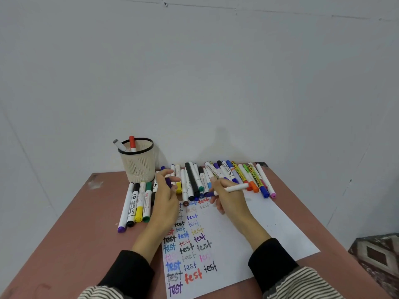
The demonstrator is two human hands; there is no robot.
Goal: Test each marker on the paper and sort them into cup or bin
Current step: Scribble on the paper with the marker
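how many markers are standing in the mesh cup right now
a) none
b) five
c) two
c, the beige mesh cup with a black rim holds only a grey-capped marker and a red-capped marker.

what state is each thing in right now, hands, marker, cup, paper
right hand: grips a white marker above the paper
left hand: pinches a purple cap
mesh cup: upright, two markers inside
paper: flat, partly covered in "test" words

left hand (pixel 165 203) covering words on the paper (pixel 269 221), marker labels too small to read
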